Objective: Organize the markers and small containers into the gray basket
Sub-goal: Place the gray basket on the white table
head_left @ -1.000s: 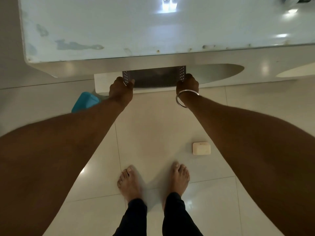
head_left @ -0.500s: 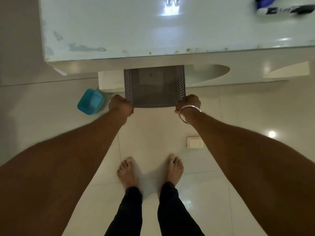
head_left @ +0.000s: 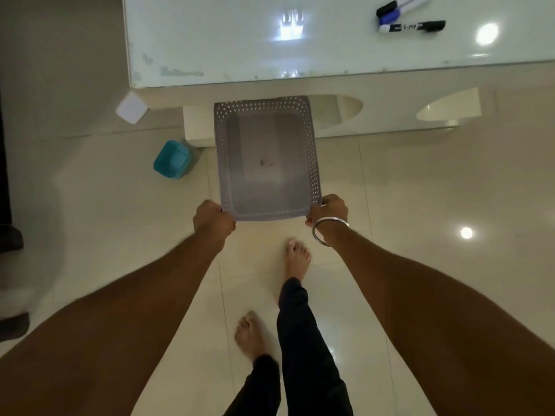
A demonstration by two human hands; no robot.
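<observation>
A white glossy table [head_left: 240, 40] fills the top of the frame, with three whiteboard markers [head_left: 411, 24] lying close together at upper right. On the cream tiled floor [head_left: 420, 190], left of centre, sits a small teal plastic container [head_left: 172, 159], open side up; what it holds cannot be told. At centre, the gray perforated plastic basket [head_left: 264, 139] is grasped at its near corners by the left hand [head_left: 213, 219] and right hand [head_left: 329, 211], with small dark specks on its bottom.

Room on tabletop [head_left: 225, 40] L of markers [head_left: 411, 25]; teal tub [head_left: 172, 159] on floor L of basket [head_left: 313, 163].
</observation>
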